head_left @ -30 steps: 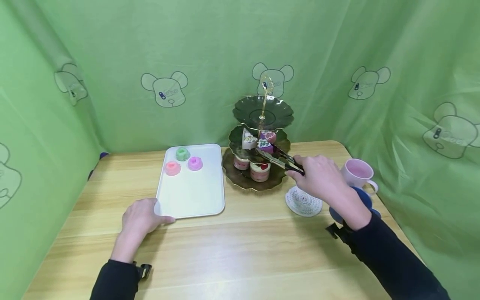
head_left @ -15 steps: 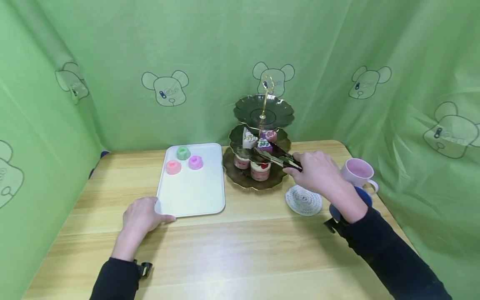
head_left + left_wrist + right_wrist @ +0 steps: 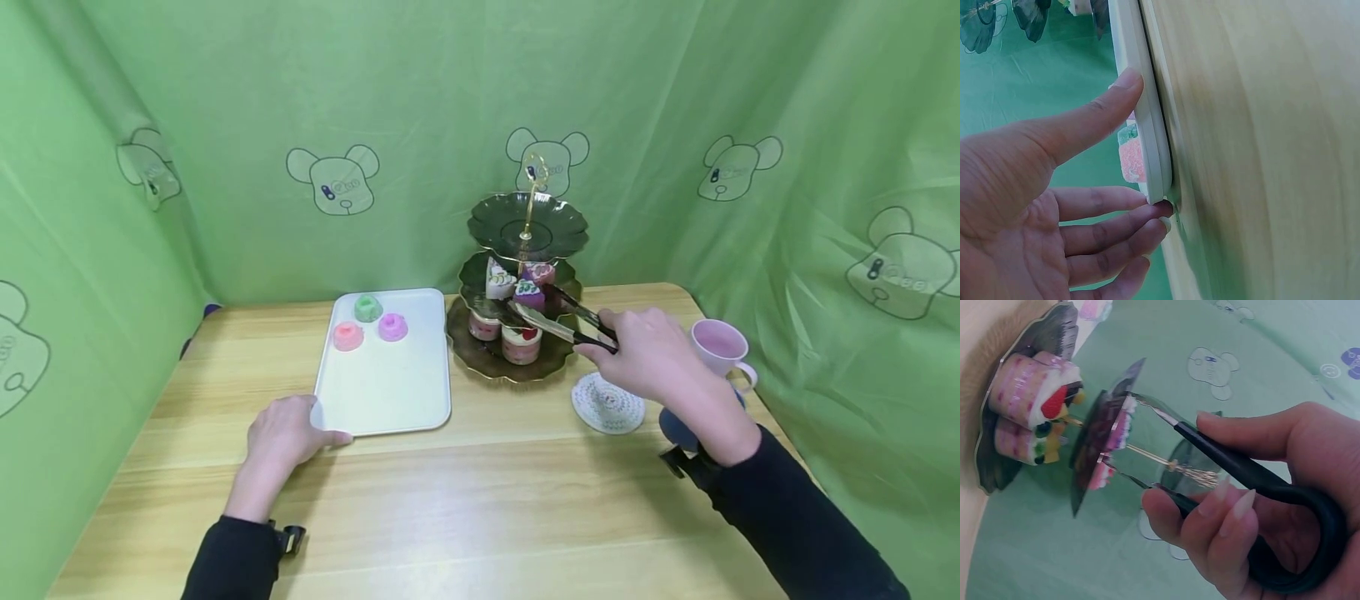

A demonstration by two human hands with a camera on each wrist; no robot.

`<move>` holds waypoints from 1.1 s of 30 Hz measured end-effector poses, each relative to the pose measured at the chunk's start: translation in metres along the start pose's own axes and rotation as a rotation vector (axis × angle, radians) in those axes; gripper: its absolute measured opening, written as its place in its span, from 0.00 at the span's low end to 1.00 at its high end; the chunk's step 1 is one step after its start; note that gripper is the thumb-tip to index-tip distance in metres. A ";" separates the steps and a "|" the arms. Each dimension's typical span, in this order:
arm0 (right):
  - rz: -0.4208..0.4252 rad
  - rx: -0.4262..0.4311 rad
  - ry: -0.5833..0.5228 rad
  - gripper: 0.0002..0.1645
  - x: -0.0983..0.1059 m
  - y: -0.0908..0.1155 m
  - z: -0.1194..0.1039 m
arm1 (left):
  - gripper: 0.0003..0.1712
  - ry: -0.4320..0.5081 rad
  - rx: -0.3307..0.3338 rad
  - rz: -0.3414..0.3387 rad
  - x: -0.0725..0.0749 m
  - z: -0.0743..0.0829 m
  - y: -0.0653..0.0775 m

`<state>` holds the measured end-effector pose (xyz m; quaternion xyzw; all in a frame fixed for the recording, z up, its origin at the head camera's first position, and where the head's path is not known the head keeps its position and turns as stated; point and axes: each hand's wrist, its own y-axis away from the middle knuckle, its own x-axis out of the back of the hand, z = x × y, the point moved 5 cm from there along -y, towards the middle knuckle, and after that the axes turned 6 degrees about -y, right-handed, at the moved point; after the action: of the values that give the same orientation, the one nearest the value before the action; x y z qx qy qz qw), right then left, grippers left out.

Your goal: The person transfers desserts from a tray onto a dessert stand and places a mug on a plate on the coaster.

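My right hand (image 3: 648, 354) grips black-handled tongs (image 3: 581, 329) at the right of a three-tier stand (image 3: 487, 354) of dark scalloped plates. The metal tips reach onto the middle tier, either side of a purple cake slice (image 3: 529, 296); whether they touch it I cannot tell. Beside that slice sit a white cake slice (image 3: 498, 282) and a pink one (image 3: 542, 272). My left hand (image 3: 281, 433) holds the near left corner of a white tray (image 3: 390, 392), its thumb (image 3: 1107, 109) along the front rim and fingertips at the side.
Green, pink and purple flower-shaped sweets (image 3: 392, 327) lie on the tray's far left part. Layered cake cups (image 3: 521, 346) stand on the bottom tier. A white patterned coaster (image 3: 607, 404), a pink mug (image 3: 718, 343) and a blue item (image 3: 678, 429), partly behind the right arm, are at the right.
My right hand has shifted slightly right and toward me with the tongs, whose arms look a bit wider apart. The left hand and tray have stayed in place.
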<state>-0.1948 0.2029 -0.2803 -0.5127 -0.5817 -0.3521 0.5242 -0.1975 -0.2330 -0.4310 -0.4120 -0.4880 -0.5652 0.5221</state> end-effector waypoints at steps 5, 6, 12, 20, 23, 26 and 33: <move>0.061 0.055 0.034 0.27 0.010 0.014 -0.011 | 0.47 -0.002 0.005 -0.005 -0.001 -0.001 0.000; 0.061 0.065 0.029 0.28 0.012 0.017 -0.014 | 0.48 -0.003 0.005 -0.005 -0.001 -0.001 0.000; 0.059 0.125 -0.009 0.33 0.013 0.027 -0.036 | 0.47 -0.007 0.000 -0.011 -0.003 -0.001 -0.001; -0.001 0.178 -0.116 0.45 -0.023 0.019 -0.071 | 0.44 -0.004 0.003 -0.010 -0.002 -0.002 -0.001; 0.003 0.203 -0.130 0.44 -0.046 0.011 -0.086 | 0.44 -0.003 -0.001 -0.007 -0.003 -0.002 -0.002; 0.021 0.219 -0.126 0.41 -0.070 0.000 -0.099 | 0.42 0.000 -0.002 0.005 -0.002 -0.003 -0.002; 0.009 0.187 -0.119 0.38 -0.119 -0.038 -0.123 | 0.43 0.006 0.001 0.010 0.000 -0.004 -0.001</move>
<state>-0.2102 0.0508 -0.3659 -0.4841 -0.6398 -0.2629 0.5359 -0.1983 -0.2374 -0.4322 -0.4123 -0.4848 -0.5635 0.5267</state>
